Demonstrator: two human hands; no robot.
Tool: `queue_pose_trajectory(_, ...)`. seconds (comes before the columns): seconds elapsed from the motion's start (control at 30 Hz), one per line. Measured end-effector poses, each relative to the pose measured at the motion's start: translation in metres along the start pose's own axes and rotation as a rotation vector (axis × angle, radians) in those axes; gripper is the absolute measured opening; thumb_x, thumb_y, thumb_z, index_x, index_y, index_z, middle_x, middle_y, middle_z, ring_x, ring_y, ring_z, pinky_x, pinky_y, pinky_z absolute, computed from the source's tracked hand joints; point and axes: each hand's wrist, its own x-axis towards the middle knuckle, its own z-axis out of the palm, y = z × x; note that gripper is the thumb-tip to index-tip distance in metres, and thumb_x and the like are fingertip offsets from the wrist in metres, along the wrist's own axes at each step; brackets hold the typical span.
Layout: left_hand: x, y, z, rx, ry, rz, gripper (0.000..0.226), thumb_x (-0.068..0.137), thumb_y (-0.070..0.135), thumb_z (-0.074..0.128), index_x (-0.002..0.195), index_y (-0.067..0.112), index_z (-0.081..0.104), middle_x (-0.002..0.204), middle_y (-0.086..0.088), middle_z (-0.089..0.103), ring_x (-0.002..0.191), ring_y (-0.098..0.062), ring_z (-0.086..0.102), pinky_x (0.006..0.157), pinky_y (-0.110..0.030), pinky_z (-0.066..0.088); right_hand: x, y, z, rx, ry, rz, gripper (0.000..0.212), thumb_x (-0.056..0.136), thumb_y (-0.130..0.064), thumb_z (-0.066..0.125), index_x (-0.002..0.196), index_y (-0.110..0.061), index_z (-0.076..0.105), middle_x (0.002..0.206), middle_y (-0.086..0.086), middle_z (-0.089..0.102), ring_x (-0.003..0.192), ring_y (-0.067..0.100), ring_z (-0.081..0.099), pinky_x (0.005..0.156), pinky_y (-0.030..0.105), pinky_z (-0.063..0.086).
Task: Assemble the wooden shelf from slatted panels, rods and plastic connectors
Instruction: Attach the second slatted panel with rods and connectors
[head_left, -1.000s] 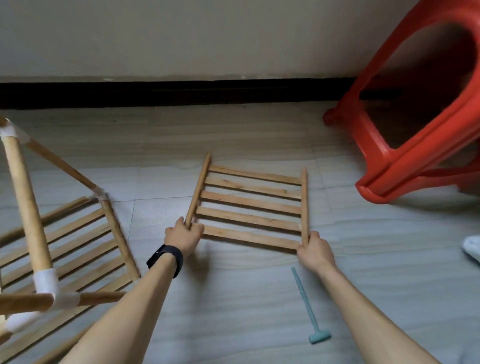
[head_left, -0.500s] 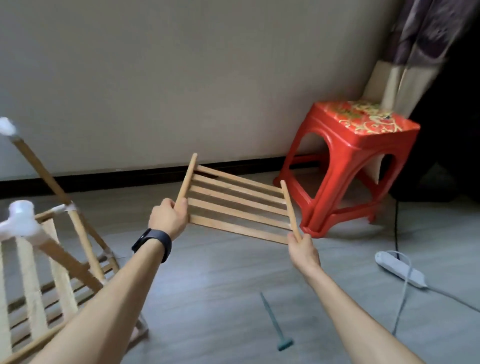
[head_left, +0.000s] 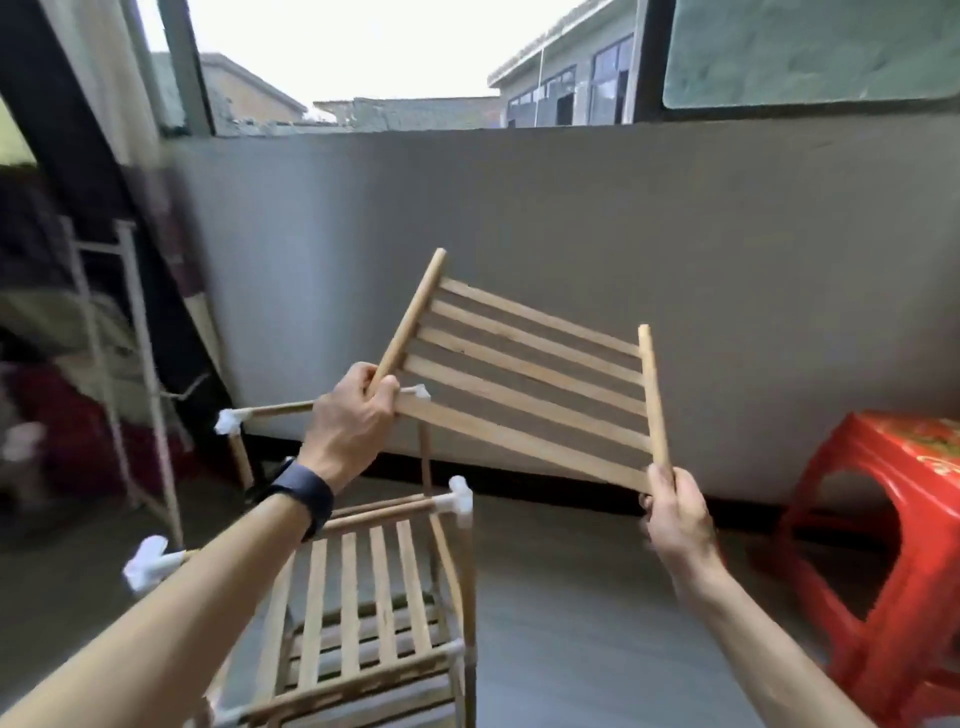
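Observation:
I hold a slatted wooden panel (head_left: 524, 374) up in the air in front of the wall, tilted down to the right. My left hand (head_left: 350, 421) grips the near end of its left side rod. My right hand (head_left: 672, 512) grips the near end of its right side rod. Below and to the left stands the partly built shelf (head_left: 363, 587), with slatted panels, upright rods and white plastic connectors (head_left: 460, 499) at its corners. One more white connector (head_left: 228, 420) caps a rod behind my left hand.
A red plastic stool (head_left: 893, 525) stands on the floor at the right. A white metal rack (head_left: 119, 364) leans at the left by a dark curtain. The grey wall (head_left: 571, 218) with a window above it runs behind everything.
Both hands have lifted the slatted panel off the floor to chest height. My view has swung up and left, bringing the partly built shelf under the panel.

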Motion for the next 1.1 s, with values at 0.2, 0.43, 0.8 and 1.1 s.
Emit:
queue_pose_trajectory(0.2,-0.033,-0.098,-0.091,0.131,0.111,-0.271,0.031,0.104,0.042,0.041,0.117,0.022,0.062,0.104,-0.012,0.066,0.100,-0.035,0.057,0.087,-0.042,0.045,-0.016,-0.048,0.114,-0.133,-0.256,-0.133,0.030,0.104,-0.045,0.041,0.085,-0.024,0.052,0.073,-0.002,0.056,0.071,0.021,0.052,0.069,0.037,0.042)
queue_pose_trajectory(0.43,-0.047,-0.163,-0.104,0.067,0.226,-0.507,0.033,0.104,0.043,0.043,0.118,0.022,0.064,0.101,-0.009,0.066,0.093,-0.032,0.058,0.082,-0.039,0.050,-0.018,-0.045,0.186,-0.281,-0.394,-0.057,0.032,0.103,-0.047,0.043,0.100,-0.021,0.062,0.088,-0.002,0.066,0.092,0.025,0.063,0.079,0.036,0.047)
queue_pose_trajectory(0.8,-0.046,-0.167,-0.047,0.024,0.289,-0.472,0.033,0.102,0.041,0.045,0.097,0.020,0.070,0.080,-0.002,0.065,0.078,-0.025,0.060,0.074,-0.039,0.054,-0.013,-0.010,0.144,-0.237,-0.257,-0.048,0.039,0.100,-0.053,0.046,0.082,-0.023,0.064,0.069,0.002,0.066,0.072,0.027,0.064,0.064,0.038,0.045)
queue_pose_trajectory(1.1,-0.049,-0.088,0.055,-0.122,-0.088,-0.392,0.030,0.101,0.051,0.040,0.094,0.028,0.059,0.087,0.000,0.066,0.083,-0.026,0.067,0.077,-0.045,0.060,-0.001,-0.005,0.000,-0.249,0.002,0.072,0.039,0.100,-0.055,0.043,0.101,-0.025,0.068,0.076,0.006,0.065,0.063,0.020,0.064,0.059,0.031,0.042)
